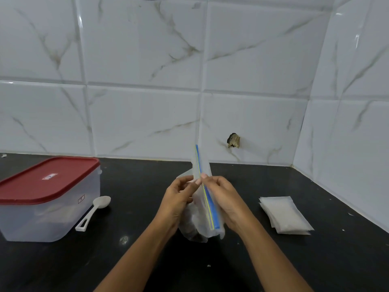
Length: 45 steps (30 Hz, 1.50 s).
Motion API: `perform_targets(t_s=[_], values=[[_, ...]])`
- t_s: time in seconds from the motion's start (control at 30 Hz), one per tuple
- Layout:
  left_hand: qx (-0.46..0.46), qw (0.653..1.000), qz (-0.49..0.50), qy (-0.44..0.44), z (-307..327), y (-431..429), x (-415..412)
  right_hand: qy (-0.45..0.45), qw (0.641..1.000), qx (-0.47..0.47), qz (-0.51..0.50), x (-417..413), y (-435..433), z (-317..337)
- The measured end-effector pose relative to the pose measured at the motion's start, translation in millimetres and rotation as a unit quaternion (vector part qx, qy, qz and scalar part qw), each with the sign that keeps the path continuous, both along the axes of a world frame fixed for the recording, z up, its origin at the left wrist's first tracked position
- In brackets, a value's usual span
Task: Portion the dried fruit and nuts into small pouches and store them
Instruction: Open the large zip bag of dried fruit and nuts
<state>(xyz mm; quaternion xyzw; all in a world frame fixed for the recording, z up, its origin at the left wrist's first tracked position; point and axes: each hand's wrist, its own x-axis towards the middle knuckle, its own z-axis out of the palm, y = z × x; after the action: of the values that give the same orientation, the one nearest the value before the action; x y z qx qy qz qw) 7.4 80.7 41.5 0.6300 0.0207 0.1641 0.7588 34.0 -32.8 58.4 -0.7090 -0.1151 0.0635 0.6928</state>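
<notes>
Now, worktop [147,260]: black and glossy, with pale crumbs scattered in front of you.
Wall [147,60]: white marble-look tiles meeting in a corner at your right; one tile has a broken hole [233,140].
Bag [205,199]: clear zip bag with a blue and yellow seal strip, held upright above the worktop's middle, dark contents at its bottom.
Left hand [179,201]: fingers pinch the bag beside the strip.
Right hand [227,199]: clamped along the strip.
Box [48,199]: red-lidded clear box at your left, lid on.
Spoon [94,211]: white, just beside the box.
Pouches [284,216]: flat stack at your right.
</notes>
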Motion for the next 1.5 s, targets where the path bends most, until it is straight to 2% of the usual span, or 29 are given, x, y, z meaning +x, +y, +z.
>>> perform_targets(t_s=[0.1, 0.23, 0.33, 0.47, 0.6, 0.73, 0.8, 0.87, 0.9, 0.97, 1.03, 1.1, 1.17, 1.23, 1.3, 1.37, 1.43, 1.5], values=[[0.054, 0.997, 0.057, -0.018, -2, 0, 1, -0.012, 1.000, -0.007, -0.007, 1, 5, -4], [0.112, 0.992, 0.055, -0.029, -1, -1, -2, 0.016, 0.999, 0.033, 0.020, 3, 3, -3], [0.134, 0.989, 0.067, -0.008, 1, 1, -2, -0.003, 1.000, -0.002, 0.025, 4, 1, -5], [0.112, 0.992, 0.051, 0.021, 2, 5, 0, -0.082, 0.992, -0.096, -0.010, 0, 0, -1], [0.099, 0.994, 0.033, 0.022, 1, 3, 1, -0.160, 0.963, -0.201, -0.079, 0, -3, 3], [0.030, 0.996, 0.057, 0.061, 3, 5, 1, -0.178, 0.945, -0.212, -0.173, 6, -11, 4], [-0.081, 0.991, 0.041, 0.095, 7, 9, 1, -0.097, 0.968, -0.137, -0.187, 10, -18, 6], [-0.219, 0.968, 0.003, 0.125, 10, 13, 1, 0.044, 0.989, 0.015, -0.141, 10, -19, 8], [-0.283, 0.950, -0.014, 0.131, 11, 16, 1, 0.109, 0.983, 0.098, -0.110, 9, -18, 10], [-0.373, 0.917, -0.034, 0.136, 12, 22, 4, 0.192, 0.949, 0.240, -0.066, 9, -17, 12], [-0.405, 0.902, -0.046, 0.143, 13, 28, 5, 0.229, 0.910, 0.344, -0.038, 11, -18, 14], [-0.382, 0.910, -0.054, 0.149, 13, 30, 2, 0.250, 0.881, 0.398, -0.045, 14, -20, 14], [-0.350, 0.921, -0.060, 0.161, 15, 30, -2, 0.267, 0.868, 0.414, -0.058, 14, -20, 13], [-0.305, 0.936, -0.084, 0.154, 17, 33, -4, 0.264, 0.878, 0.395, -0.058, 11, -18, 14], [-0.215, 0.962, -0.063, 0.154, 15, 32, -1, 0.227, 0.905, 0.356, -0.047, 3, -17, 19], [-0.079, 0.983, 0.014, 0.163, 10, 29, 3, 0.154, 0.948, 0.279, -0.006, 2, -16, 17], [0.029, 0.986, 0.061, 0.154, 6, 24, 4, 0.100, 0.988, 0.116, -0.005, 8, -14, 5], [0.049, 0.984, 0.075, 0.155, 6, 23, 3, 0.051, 0.995, -0.033, -0.076, 11, -12, -1]])
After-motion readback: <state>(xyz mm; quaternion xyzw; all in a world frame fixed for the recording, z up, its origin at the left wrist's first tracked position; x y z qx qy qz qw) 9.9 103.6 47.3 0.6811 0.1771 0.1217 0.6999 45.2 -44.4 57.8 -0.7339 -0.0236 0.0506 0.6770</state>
